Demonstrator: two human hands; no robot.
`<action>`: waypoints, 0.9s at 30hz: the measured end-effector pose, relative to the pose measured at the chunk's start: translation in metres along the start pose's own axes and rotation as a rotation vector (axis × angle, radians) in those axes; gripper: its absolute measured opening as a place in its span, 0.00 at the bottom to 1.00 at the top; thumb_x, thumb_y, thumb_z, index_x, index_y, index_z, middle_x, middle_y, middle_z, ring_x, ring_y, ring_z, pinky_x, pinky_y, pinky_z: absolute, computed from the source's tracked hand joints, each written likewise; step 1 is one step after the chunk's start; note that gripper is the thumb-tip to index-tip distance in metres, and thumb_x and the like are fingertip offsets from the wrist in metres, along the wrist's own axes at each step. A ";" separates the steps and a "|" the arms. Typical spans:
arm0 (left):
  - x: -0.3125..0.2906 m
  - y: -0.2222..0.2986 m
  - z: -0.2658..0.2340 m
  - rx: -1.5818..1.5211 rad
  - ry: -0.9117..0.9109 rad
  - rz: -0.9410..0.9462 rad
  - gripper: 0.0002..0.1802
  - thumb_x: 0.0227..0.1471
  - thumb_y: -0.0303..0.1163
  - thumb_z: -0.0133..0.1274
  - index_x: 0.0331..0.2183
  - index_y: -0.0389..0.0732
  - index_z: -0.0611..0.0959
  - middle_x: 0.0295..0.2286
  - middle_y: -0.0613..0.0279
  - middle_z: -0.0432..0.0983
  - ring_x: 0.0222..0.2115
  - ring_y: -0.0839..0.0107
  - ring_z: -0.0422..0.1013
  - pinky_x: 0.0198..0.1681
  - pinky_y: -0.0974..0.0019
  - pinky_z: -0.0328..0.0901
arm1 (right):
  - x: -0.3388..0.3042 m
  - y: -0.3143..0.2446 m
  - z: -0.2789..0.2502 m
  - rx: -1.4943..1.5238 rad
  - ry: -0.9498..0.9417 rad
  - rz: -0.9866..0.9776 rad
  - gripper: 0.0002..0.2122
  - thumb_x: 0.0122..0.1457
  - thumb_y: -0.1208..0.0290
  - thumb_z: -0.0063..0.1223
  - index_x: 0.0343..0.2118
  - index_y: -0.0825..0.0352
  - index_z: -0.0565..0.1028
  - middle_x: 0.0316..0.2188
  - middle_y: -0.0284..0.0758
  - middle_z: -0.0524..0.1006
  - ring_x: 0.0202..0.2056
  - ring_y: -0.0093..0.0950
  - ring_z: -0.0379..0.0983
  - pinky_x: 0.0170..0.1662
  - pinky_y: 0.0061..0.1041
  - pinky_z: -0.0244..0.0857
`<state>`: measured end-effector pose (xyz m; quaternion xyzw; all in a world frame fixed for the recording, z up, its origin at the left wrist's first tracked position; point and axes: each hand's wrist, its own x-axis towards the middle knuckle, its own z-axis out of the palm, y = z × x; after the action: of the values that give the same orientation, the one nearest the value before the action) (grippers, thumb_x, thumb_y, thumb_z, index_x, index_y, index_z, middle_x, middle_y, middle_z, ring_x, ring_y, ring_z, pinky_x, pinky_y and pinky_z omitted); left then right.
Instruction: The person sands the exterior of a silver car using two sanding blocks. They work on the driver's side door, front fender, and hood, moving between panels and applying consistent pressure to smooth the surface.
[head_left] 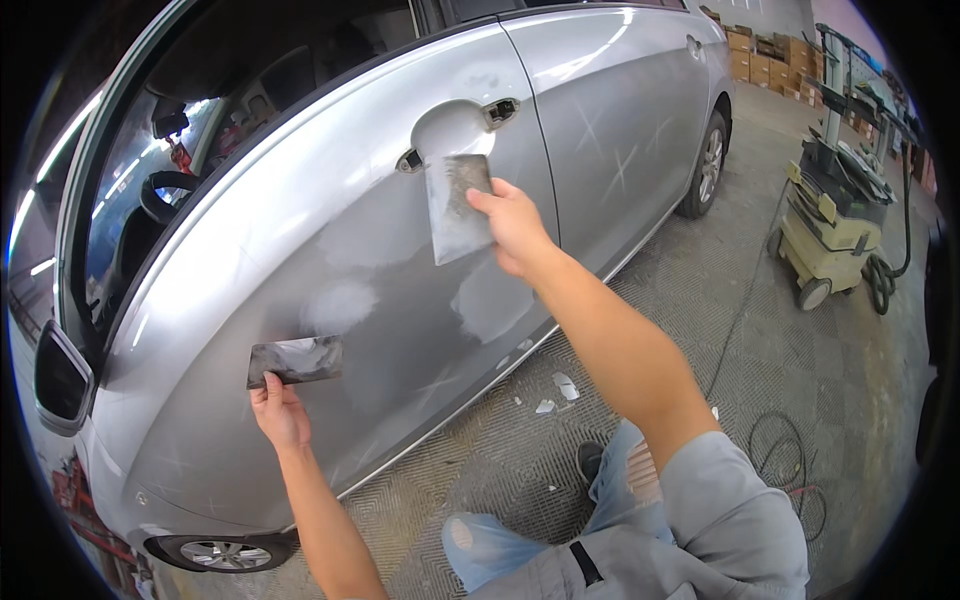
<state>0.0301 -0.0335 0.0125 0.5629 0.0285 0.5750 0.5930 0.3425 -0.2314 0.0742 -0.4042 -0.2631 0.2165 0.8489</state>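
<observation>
Front door (400,310): 1, silver, shut, before the person.

Left hand (283,415): closed on a dark plate (295,360), pale-smeared, in front of the door's lower part.

Right hand (515,230): gripping a grey blade (460,205) at its right side, just below the handle recess (455,128); contact with the door cannot be told.

Done, by appearance: at least 2 pale patches (340,305) on the front door.

Left, in judgement: scratched crosses (620,167) without pale cover, at least 2 on the rear door (590,75), fainter ones low on the front; work seems partway.

Edges: recess with 2 holes above the blade; door seam (541,120) to its right; mirror (65,378) left of the plate.

Room: broad panel between the hands; cart (830,225) well apart; flakes (566,386) on the floor.
</observation>
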 end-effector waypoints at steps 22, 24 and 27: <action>-0.009 0.012 0.008 -0.005 0.073 -0.009 0.11 0.55 0.31 0.48 0.41 0.38 0.74 0.39 0.62 0.73 0.41 0.74 0.67 0.49 0.66 0.60 | -0.005 -0.016 -0.008 -0.555 0.148 -0.170 0.12 0.53 0.72 0.48 0.38 0.74 0.70 0.32 0.41 0.75 0.33 0.29 0.71 0.36 0.28 0.64; -0.006 0.008 -0.008 0.027 0.041 0.010 0.11 0.55 0.30 0.48 0.40 0.37 0.74 0.39 0.62 0.73 0.42 0.74 0.67 0.50 0.67 0.58 | 0.000 -0.017 -0.001 -0.577 0.168 -0.194 0.12 0.52 0.72 0.48 0.38 0.74 0.70 0.31 0.42 0.75 0.33 0.29 0.71 0.37 0.28 0.63; -0.005 0.004 -0.022 0.029 0.002 0.003 0.10 0.55 0.29 0.48 0.40 0.37 0.75 0.39 0.63 0.73 0.42 0.74 0.66 0.51 0.68 0.57 | 0.002 -0.019 0.007 -0.595 0.173 -0.223 0.10 0.52 0.73 0.48 0.35 0.74 0.71 0.28 0.37 0.74 0.30 0.24 0.69 0.34 0.26 0.62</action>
<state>0.0103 -0.0244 0.0040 0.5708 0.0367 0.5763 0.5837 0.3427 -0.2369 0.0936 -0.6201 -0.2844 0.0006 0.7312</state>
